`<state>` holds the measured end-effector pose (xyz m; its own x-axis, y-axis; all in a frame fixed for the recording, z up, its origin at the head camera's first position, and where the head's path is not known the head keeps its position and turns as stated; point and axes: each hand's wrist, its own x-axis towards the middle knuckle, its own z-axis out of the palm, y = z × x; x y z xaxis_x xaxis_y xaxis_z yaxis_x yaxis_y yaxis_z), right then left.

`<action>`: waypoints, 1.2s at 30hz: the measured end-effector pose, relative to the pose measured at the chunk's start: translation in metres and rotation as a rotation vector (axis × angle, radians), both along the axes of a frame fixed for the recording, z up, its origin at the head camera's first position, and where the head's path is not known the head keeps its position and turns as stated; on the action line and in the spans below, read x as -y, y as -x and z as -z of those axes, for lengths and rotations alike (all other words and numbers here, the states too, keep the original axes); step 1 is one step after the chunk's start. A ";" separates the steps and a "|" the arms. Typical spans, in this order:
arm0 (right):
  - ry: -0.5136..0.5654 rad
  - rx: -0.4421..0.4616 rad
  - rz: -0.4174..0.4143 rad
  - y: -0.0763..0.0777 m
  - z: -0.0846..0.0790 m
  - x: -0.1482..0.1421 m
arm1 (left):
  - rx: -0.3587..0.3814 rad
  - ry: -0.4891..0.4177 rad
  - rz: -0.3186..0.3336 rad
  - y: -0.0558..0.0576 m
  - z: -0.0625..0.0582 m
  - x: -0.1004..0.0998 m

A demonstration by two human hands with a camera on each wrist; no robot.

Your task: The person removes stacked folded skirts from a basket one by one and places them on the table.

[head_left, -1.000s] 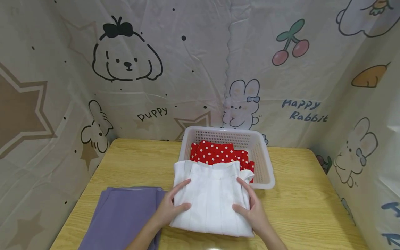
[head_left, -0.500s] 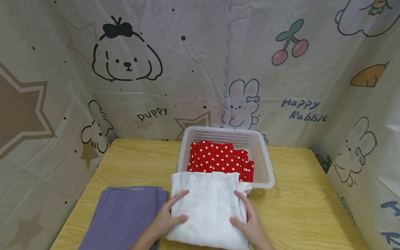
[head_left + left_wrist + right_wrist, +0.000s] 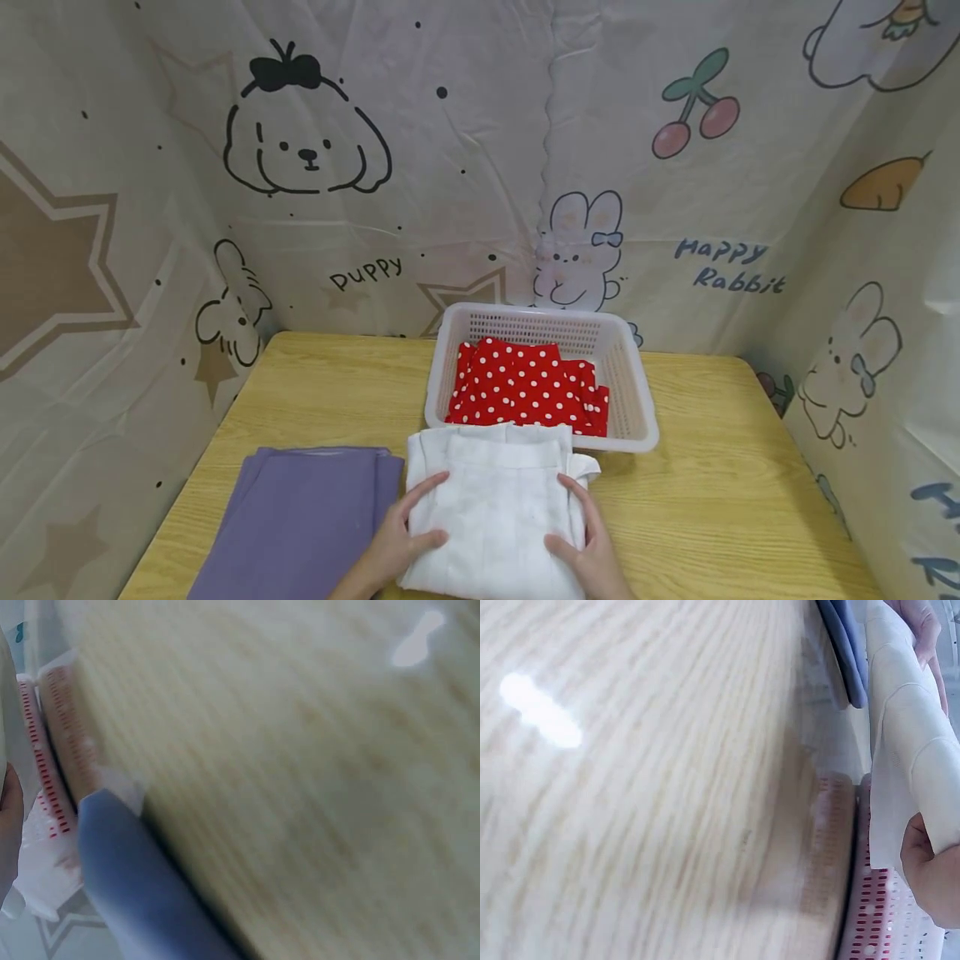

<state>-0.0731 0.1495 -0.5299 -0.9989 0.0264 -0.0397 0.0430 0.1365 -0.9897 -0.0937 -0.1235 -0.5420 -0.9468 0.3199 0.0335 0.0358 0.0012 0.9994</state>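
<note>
A folded white pleated skirt [image 3: 495, 508] is held flat between both hands at the front of the table. My left hand [image 3: 396, 537] grips its left side, thumb and fingers on the top face. My right hand [image 3: 594, 546] grips the right side in the same way. The right wrist view shows the white skirt [image 3: 919, 727] edge-on, raised off the tabletop, with the right hand [image 3: 934, 874] curled round its edge. Only a sliver of the left hand [image 3: 9, 832] enters the left wrist view. Behind the skirt, a folded red polka-dot garment [image 3: 521, 383] lies inside the white basket [image 3: 643, 400].
A folded purple cloth [image 3: 307, 517] lies on the wooden table [image 3: 720, 483], left of the skirt. The basket stands near the table's back edge. Printed curtains [image 3: 480, 142] enclose the back and sides.
Both hands have brought the white skirt back from the basket toward the person and slightly left. More of the red polka-dot garment now shows. Basket and purple cloth have stayed put.
</note>
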 end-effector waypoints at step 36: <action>-0.394 0.109 -0.127 0.018 0.040 -0.001 | 0.216 0.262 -0.044 0.012 0.027 0.001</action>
<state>-0.0907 0.1503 -0.5698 -0.9857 -0.0626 -0.1563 0.1024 0.5139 -0.8517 -0.1053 -0.1243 -0.5690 -0.9363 0.2495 -0.2470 -0.1822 0.2558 0.9494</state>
